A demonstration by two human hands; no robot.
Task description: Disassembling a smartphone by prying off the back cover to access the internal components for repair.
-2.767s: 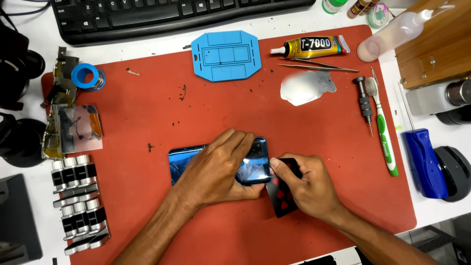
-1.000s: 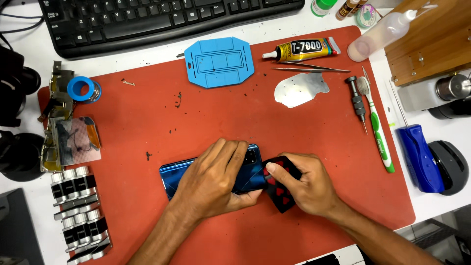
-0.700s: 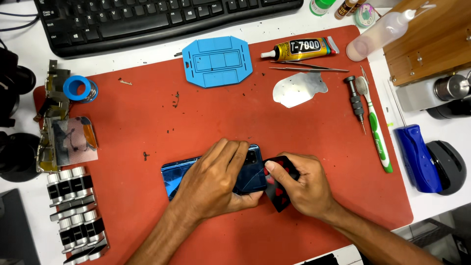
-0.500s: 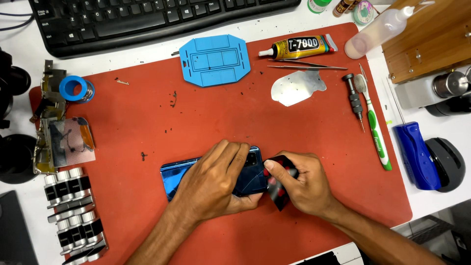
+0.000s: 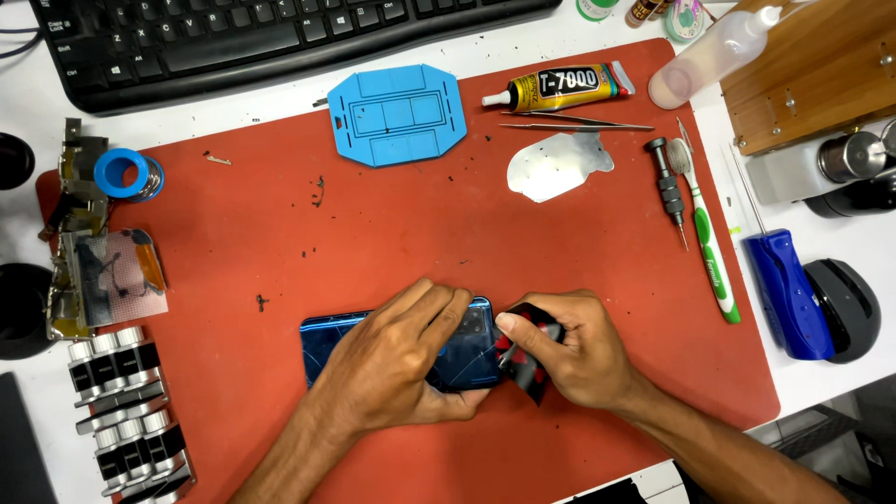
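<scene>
Head view, and the blue smartphone point(image 5: 392, 347) lies flat on the red work mat point(image 5: 280, 243), low and centre, its right end hidden under the hands. Left hand point(image 5: 397, 369) presses down on it, fingers spread, thumb hooked under the near edge. Right hand point(image 5: 574, 350) pinches a black-and-red card point(image 5: 529, 364) against the phone's right end. Further up the mat: a blue plastic fixture point(image 5: 397, 114), a glue tube point(image 5: 560, 89), tweezers point(image 5: 579, 122), a thin metal plate point(image 5: 558, 165), a small screwdriver point(image 5: 669, 187) beside a green toothbrush point(image 5: 707, 233). Black keyboard point(image 5: 271, 37) on the table above; blue-handled screwdriver point(image 5: 787, 291) off right.
</scene>
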